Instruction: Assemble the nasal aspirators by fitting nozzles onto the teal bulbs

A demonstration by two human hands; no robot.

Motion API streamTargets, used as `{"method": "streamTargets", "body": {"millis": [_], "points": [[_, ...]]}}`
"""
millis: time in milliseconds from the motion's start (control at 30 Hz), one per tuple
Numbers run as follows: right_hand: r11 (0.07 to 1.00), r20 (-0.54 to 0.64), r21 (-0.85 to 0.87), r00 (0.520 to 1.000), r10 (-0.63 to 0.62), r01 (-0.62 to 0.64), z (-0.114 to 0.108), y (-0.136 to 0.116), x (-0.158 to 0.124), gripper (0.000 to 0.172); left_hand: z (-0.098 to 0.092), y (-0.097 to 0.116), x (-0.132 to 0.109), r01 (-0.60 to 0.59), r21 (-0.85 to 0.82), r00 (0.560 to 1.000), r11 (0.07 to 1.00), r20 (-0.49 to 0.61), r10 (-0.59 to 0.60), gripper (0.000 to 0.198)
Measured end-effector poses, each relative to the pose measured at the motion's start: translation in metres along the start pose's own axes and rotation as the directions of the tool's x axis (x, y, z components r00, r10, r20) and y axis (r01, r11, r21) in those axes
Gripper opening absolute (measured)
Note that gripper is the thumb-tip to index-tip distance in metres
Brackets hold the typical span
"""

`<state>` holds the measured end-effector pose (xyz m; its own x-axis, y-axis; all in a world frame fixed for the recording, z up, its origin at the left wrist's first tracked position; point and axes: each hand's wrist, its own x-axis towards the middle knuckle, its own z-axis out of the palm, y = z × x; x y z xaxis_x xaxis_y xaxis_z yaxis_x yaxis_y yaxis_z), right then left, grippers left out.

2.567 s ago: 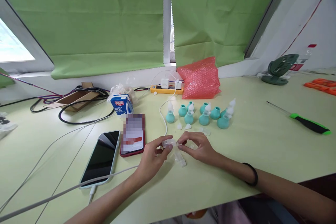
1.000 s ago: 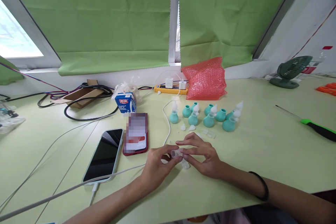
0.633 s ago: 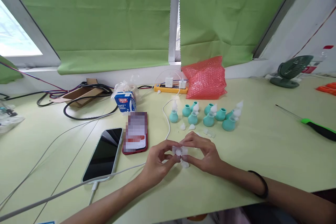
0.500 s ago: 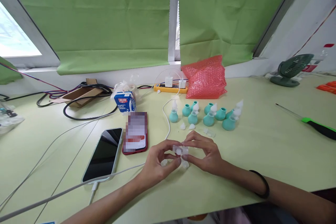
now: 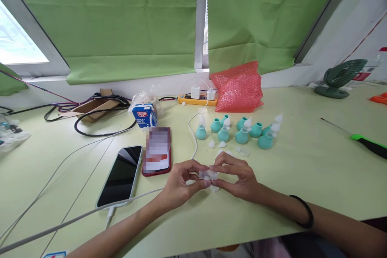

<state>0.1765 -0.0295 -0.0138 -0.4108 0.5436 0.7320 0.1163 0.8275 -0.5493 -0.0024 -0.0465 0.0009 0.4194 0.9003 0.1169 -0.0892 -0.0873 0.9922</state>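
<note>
A small clear plastic piece [image 5: 208, 175] is pinched between the fingertips of both hands, just above the pale green table [image 5: 302, 169]. My left hand [image 5: 181, 183] grips its left end; my right hand [image 5: 238, 177] grips its right end. Another clear bit [image 5: 214, 188] lies under the fingers. Beyond the hands stand several teal rubber bulbs [image 5: 242, 135], some with white nozzles. Loose white tips [image 5: 217, 144] and a clear cap [image 5: 242, 151] lie in front of them.
Left of the hands lie a phone [image 5: 121, 175] on a white cable and a red-cased phone [image 5: 157, 151]. A milk carton [image 5: 145, 116], power strip [image 5: 196, 100], pink bubble wrap [image 5: 237, 88], black cables [image 5: 96, 123], a cardboard piece, a fan [image 5: 340, 78] and a green-handled screwdriver [image 5: 363, 143] stand farther off.
Both hands have kept hold of the clear piece and turned it between the fingertips. The camera view has shifted slightly.
</note>
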Motion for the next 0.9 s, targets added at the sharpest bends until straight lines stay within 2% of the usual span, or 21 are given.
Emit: {"method": "streamTargets", "body": {"millis": [200,367,500,600,700,767,867,900], "points": [[0.999,0.011,0.034,0.999,0.03,-0.03,0.0,0.002,-0.001,0.041,-0.001,-0.003,0.002,-0.022,0.014,1.0,1.0,-0.021,0.023,0.019],[0.995,0.012,0.028,0.996,0.092,-0.092,-0.002,0.002,0.001,0.037,-0.001,-0.004,0.003,-0.041,0.004,0.999,0.999,-0.021,0.041,0.03],[0.995,0.024,0.021,0.995,0.095,-0.095,0.0,0.001,0.001,0.035,0.0,-0.001,0.001,-0.051,0.013,0.998,0.999,-0.042,0.052,0.02],[0.998,0.035,-0.006,0.997,0.07,-0.07,0.0,-0.002,0.001,0.035,0.0,0.001,0.0,-0.015,0.033,0.998,0.999,-0.053,0.017,0.019],[0.995,0.063,-0.096,0.997,0.043,-0.037,-0.008,-0.005,0.007,0.036,-0.001,0.002,0.001,0.046,0.013,0.995,0.999,-0.089,-0.045,0.022],[0.975,0.028,-0.22,0.999,0.038,-0.03,-0.021,-0.004,0.013,0.036,-0.002,0.003,0.002,0.084,-0.02,0.99,0.996,-0.109,-0.086,0.024],[0.885,-0.085,-0.464,0.996,0.006,-0.045,-0.042,0.006,0.023,0.025,-0.003,0.004,0.003,0.124,-0.052,0.984,0.991,-0.121,-0.129,0.023],[0.845,-0.072,-0.532,0.997,0.027,-0.061,-0.048,0.01,0.026,0.019,-0.003,0.004,0.003,0.127,-0.061,0.983,0.99,-0.126,-0.134,0.023]]}}
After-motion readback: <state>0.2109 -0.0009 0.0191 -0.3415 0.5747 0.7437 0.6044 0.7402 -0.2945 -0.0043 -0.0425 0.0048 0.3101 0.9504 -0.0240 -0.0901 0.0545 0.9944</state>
